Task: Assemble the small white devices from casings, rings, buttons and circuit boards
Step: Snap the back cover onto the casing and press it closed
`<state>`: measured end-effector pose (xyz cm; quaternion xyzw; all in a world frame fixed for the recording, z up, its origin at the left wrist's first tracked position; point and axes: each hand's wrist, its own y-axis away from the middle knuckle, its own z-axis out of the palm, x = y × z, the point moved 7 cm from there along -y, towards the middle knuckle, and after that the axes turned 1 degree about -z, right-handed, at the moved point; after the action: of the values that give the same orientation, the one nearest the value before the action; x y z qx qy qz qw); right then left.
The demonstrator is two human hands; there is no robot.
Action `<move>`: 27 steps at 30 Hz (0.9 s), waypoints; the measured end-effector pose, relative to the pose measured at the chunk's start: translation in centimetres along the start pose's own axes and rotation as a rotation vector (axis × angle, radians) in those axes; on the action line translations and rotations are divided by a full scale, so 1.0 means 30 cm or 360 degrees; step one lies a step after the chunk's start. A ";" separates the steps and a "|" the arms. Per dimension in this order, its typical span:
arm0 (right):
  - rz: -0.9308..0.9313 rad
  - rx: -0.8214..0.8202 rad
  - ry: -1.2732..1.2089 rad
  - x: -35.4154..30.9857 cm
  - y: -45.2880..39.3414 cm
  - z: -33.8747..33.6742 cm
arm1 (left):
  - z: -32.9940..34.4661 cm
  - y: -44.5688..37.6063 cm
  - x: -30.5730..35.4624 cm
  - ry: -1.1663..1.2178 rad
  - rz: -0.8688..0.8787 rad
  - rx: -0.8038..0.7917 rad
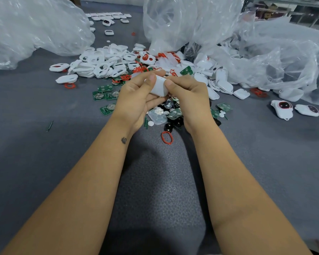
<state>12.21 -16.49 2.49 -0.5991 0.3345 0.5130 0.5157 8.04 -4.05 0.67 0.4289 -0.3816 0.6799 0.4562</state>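
Both hands meet over the middle of the table around one small white device [159,87]. My left hand [136,94] cups it from below with the thumb pressed on its top. My right hand [188,92] grips its right side, thumb on the casing. Behind them lies a heap of white casings with oval openings [103,61], mixed with red rings [144,69]. Green circuit boards [104,92] lie to the left of my hands. A single red ring [167,138] lies near my wrists, beside clear and black button parts [157,116].
Solid white casing halves [223,83] pile up at the right. Two assembled devices with dark faces [284,108] sit far right; rows of more devices [109,16] lie at the back. Crumpled clear plastic bags [35,28] flank the heap on the grey mat [44,153].
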 end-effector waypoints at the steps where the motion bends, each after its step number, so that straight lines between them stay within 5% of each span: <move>1: -0.0010 0.0013 0.0010 -0.003 0.001 -0.001 | 0.002 0.001 0.002 -0.0018 0.0013 -0.0008; 13: -0.0065 0.0145 0.0174 -0.004 0.003 0.000 | -0.008 -0.011 0.006 -0.0286 0.0186 0.0062; 19: -0.0061 -0.0058 0.0363 0.004 -0.004 0.021 | -0.039 -0.013 0.009 -0.0267 0.0210 0.0102; 27: -0.0064 -0.0005 0.0329 0.008 -0.005 0.002 | -0.019 -0.001 0.016 -0.0369 0.0218 0.0000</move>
<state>12.39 -16.35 2.31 -0.6563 0.3731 0.4385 0.4876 7.82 -3.39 0.95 0.4776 -0.4603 0.6553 0.3615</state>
